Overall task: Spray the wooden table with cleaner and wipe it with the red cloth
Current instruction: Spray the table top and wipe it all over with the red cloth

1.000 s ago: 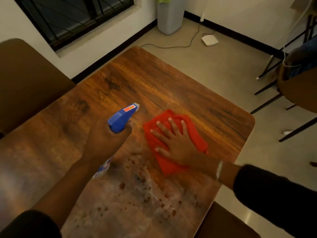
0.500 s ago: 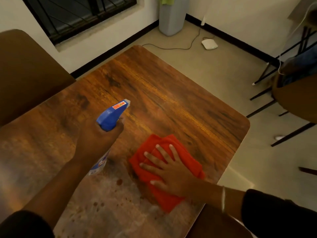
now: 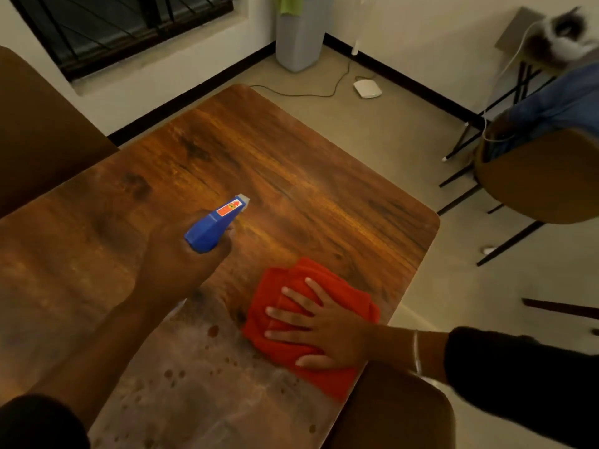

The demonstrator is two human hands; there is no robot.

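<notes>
The wooden table [image 3: 291, 163] fills the middle of the head view, with wet droplets and a dull wet patch on its near part. My left hand [image 3: 176, 264] grips a spray bottle [image 3: 215, 223] with a blue head, held above the table with the nozzle pointing away to the far right. The bottle's body is mostly hidden under my hand. A red cloth [image 3: 324, 283] lies crumpled near the table's right edge. My right hand [image 3: 324, 328] presses flat on it, fingers spread and straight.
A brown chair back [image 3: 42, 131] stands at the table's left, another chair [image 3: 398, 413] at the near right edge. A chair with black legs [image 3: 538, 179] is at the far right. On the floor: a grey bin [image 3: 299, 37], a cable and a white device [image 3: 367, 89].
My right hand slid the red cloth toward me and to the table's right edge, over the wet spots. The left hand with the bottle stayed roughly in place.
</notes>
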